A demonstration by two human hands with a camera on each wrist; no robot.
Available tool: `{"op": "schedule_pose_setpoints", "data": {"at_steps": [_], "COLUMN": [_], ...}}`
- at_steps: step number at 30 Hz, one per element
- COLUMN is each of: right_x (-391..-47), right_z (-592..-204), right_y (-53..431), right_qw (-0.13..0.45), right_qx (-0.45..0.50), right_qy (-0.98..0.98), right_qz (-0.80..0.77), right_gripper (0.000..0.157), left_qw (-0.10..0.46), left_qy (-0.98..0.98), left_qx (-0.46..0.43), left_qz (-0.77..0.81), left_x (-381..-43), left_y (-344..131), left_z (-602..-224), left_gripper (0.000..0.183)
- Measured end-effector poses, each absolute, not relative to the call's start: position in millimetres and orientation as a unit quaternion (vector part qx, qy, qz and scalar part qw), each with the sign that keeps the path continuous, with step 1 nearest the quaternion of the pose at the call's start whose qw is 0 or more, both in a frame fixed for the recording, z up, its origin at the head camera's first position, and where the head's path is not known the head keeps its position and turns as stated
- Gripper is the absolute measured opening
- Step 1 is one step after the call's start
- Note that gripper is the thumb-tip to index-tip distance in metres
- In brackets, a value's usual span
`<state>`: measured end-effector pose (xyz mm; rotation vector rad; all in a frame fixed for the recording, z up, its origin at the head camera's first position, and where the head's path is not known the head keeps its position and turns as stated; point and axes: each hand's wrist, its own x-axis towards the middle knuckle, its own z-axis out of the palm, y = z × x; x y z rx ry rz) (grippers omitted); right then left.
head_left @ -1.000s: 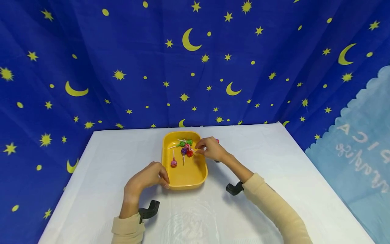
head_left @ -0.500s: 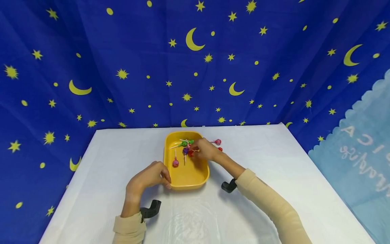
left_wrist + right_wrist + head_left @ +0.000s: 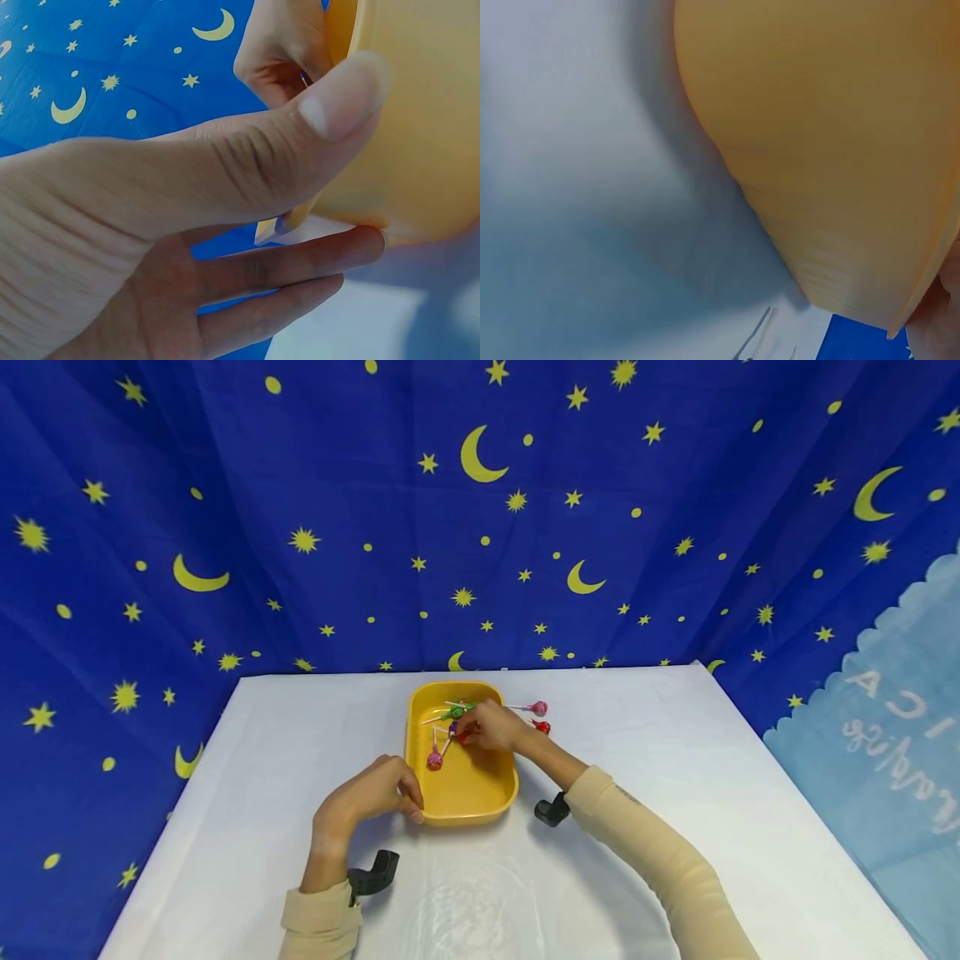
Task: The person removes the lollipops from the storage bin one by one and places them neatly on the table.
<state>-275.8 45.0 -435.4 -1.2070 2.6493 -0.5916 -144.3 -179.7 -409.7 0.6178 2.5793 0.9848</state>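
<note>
A yellow tray (image 3: 465, 793) stands on the white table with several wrapped lollipops inside. My left hand (image 3: 375, 789) holds its near left corner; in the left wrist view the thumb of that hand (image 3: 247, 161) lies on the tray rim (image 3: 420, 142). My right hand (image 3: 491, 727) reaches over the right wall, fingers bent down among the candies. A bit of red lollipop (image 3: 463, 739) shows at its fingertips; whether they pinch it is hidden. Beside them lie a purple lollipop (image 3: 453, 727), a green lollipop (image 3: 458, 712) and a pink lollipop (image 3: 434, 761).
Right of the tray, a pink lollipop (image 3: 539, 708) and a red lollipop (image 3: 542, 727) rest on the table (image 3: 637, 760). Lollipop sticks (image 3: 759, 335) also show in the right wrist view. A blue star-patterned curtain (image 3: 375, 510) hangs behind the table.
My right hand has gone from the tray's right side farther left, down among the lollipops. The purple lollipop has turned, its stick now slanting toward the pink one. My left hand keeps its hold.
</note>
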Motion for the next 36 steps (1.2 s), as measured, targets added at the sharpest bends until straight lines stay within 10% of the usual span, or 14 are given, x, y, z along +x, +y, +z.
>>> {"op": "schedule_pose_setpoints", "data": {"at_steps": [36], "right_x": [-276.4], "right_z": [-439.7], "right_y": [43.2], "right_qw": [0.073], "right_qx": [-0.410], "right_qy": [0.897], "right_qz": [-0.150], "right_gripper": [0.019], "left_qw": [0.153], "left_qy": [0.905], "left_qx": [0.203], "left_qz": [0.341], "left_x": [-141.9], "left_y": [-176.5], "left_z": [-407.2], "left_gripper": [0.009]}}
